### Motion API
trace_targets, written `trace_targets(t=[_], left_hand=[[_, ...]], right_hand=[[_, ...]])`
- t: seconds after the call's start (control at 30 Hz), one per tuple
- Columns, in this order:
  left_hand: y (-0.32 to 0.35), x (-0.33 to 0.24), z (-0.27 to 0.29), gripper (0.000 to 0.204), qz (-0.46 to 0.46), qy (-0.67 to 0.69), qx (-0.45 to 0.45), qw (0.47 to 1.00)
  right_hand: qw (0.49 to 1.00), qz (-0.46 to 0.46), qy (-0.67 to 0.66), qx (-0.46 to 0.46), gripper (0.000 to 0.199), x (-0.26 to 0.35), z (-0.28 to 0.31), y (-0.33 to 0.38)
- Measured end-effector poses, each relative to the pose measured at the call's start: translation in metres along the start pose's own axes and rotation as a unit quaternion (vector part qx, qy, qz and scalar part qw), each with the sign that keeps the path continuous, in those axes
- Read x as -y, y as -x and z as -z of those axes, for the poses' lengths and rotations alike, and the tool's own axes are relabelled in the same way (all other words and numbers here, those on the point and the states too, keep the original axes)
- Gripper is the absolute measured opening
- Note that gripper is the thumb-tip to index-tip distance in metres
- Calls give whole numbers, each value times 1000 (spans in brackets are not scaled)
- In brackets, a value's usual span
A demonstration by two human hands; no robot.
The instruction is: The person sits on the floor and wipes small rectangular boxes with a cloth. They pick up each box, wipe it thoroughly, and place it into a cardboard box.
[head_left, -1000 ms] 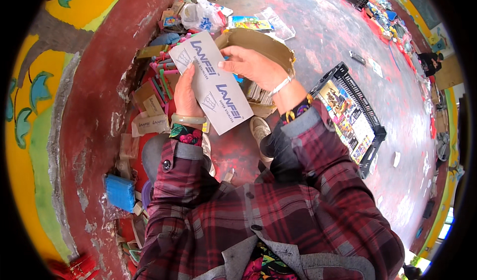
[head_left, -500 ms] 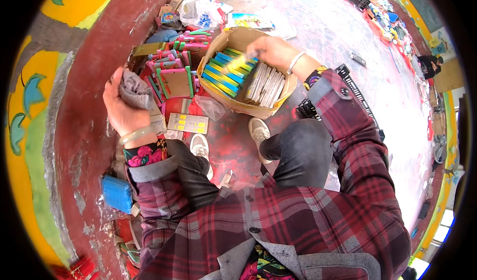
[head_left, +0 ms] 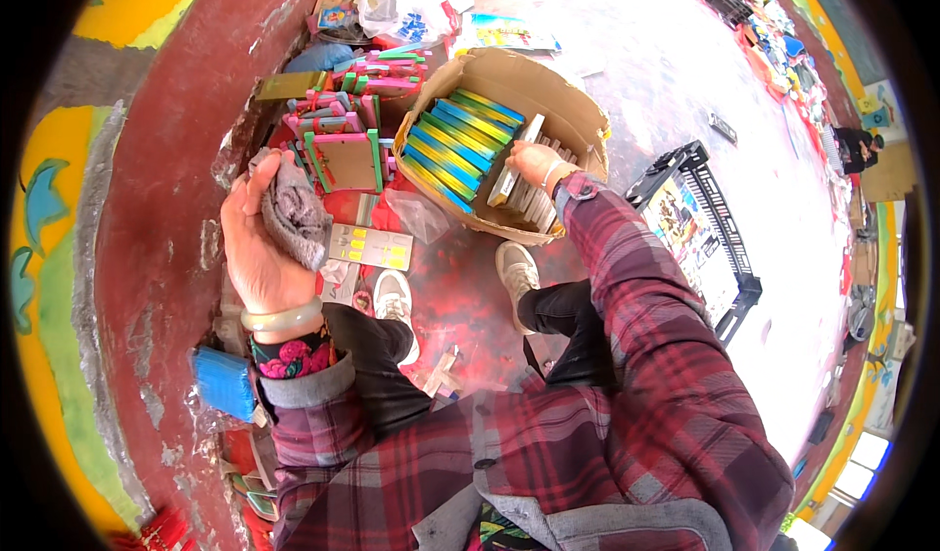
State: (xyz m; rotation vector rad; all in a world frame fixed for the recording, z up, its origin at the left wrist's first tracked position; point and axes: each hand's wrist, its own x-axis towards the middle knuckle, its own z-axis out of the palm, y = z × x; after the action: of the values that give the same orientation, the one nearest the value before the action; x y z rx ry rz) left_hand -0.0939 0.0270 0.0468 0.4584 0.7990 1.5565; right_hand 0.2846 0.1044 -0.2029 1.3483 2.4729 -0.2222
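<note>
My left hand (head_left: 257,243) is closed around a crumpled grey cloth (head_left: 297,208), raised beside the red wall. Inside a cardboard box (head_left: 578,91) on the floor, my right hand (head_left: 535,162) grips a thin flat white pack (head_left: 507,181) by its upper part. That pack stands on edge at the front of a row of similar whitish packs (head_left: 534,208), partly covered by my hand and sleeve. To its left in the same box leans a row of flat blue-and-yellow packs (head_left: 460,145). What is printed on the gripped pack's face cannot be made out.
Pink-and-green framed boards (head_left: 345,162) are piled left of the box. A white plastic bag (head_left: 399,13) lies behind them. A black crate (head_left: 720,248) sits to the right, and a flat yellow-marked card (head_left: 370,248) near my left shoe (head_left: 394,301). A blue bundle (head_left: 223,383) rests by the wall.
My right hand has moved from above the blue-and-yellow row, where it held a blurred yellowish item, to the whitish row and grips a white pack. The left hand with the cloth has shifted slightly.
</note>
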Motion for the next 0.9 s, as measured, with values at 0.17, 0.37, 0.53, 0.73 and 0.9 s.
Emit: trace_targets(t=[0.17,0.37,0.53,0.73,0.9], left_hand=[[5,-3,-8,38,51,12,-11,999],[3,1,-5,38,55,-50,-21,997],[3,4,-6,37,64,-45,-17,997],[2,3,-5,38,54,-50,-34,997],[4,1,-1,38,55,-53,-34,996]], right_hand=[[999,-37,-17,0,23,-10,-36,-18],[995,-96,-24,31,26,-14,-57,-32],[991,-104,-19,85,22,-3,-58,-55],[987,-88,-4,135,19,11,-48,-68],[982,-119,-33,143,22,-6,-59,-68]])
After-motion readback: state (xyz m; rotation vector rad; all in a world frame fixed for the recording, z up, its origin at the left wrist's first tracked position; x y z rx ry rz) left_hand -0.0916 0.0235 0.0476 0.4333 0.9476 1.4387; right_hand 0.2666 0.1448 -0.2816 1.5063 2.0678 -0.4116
